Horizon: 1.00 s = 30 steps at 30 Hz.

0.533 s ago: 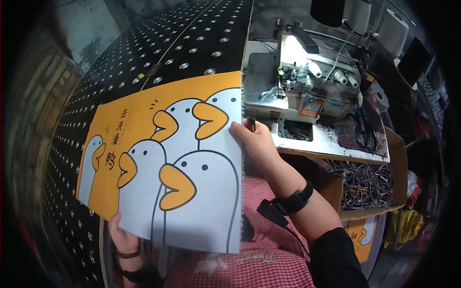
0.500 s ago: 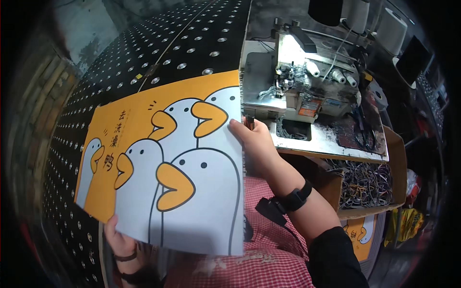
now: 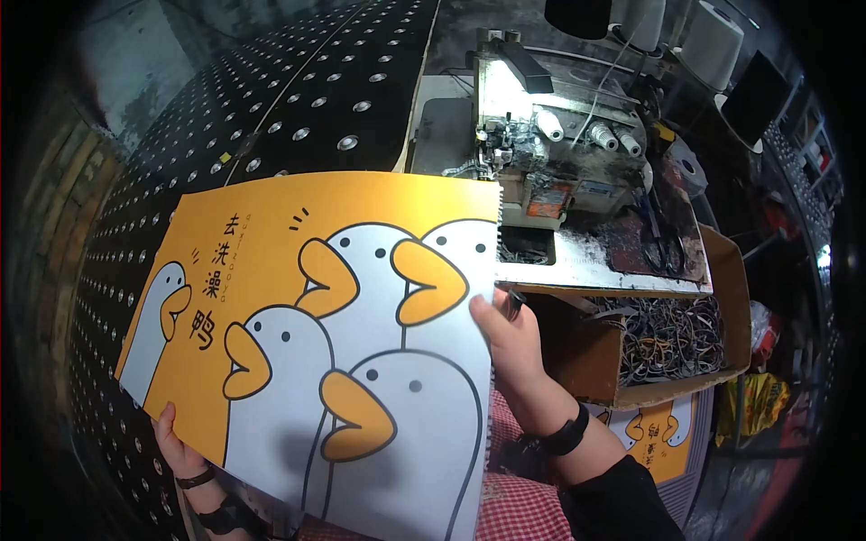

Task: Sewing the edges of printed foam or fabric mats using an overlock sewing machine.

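Fingers of right hand clamped on right edge of large printed sheet, thumb on the front face, other fingers hidden behind. Black band on the right wrist, dark sleeve below it. Left hand gripping the lower left edge of same sheet, fingertips curled over the border, dark bands on that wrist too. Sheet held up in front of the body, tilted, orange background with white cartoon ducks and orange beaks, covering most of the near view. Red checked cloth under the sheet near the lower edge. Just right of the right hand, brown cardboard box full of dark scrap strips. Behind the sheet, grey sewing machine on a dirty worktop. Farther left, black surface with rows of metal studs. At far top right, thread cones.
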### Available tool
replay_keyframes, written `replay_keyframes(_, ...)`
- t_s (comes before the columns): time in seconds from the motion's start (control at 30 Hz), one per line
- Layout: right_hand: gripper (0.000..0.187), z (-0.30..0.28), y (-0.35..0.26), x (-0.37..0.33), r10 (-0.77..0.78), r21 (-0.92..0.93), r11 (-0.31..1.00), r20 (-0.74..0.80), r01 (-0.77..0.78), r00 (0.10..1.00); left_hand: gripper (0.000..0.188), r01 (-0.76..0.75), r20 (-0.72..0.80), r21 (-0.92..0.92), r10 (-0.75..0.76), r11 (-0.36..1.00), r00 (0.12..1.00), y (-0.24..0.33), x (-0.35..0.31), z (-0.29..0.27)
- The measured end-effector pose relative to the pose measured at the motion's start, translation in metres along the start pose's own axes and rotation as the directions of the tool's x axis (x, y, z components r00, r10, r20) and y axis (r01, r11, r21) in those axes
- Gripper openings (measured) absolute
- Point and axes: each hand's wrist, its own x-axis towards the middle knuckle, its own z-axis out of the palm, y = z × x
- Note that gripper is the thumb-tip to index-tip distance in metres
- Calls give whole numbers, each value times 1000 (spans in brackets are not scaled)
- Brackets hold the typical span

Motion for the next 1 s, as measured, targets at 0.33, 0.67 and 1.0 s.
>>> replay_keyframes(0.33,16,-6,-2,19,-13,-6,1000,-26,12,1000,31,14,20,5,-14,1000,1000,1,3,4)
replay_keyframes(0.67,21,-14,-3,17,-120,-198,973,18,121,993,31,-139,241,376,48,916,969,-2,42,15)
replay_keyframes(1.0,40,-14,-1,-10,-167,-232,956,85,182,982,28,-170,340,391,30,905,940,-8,116,71)
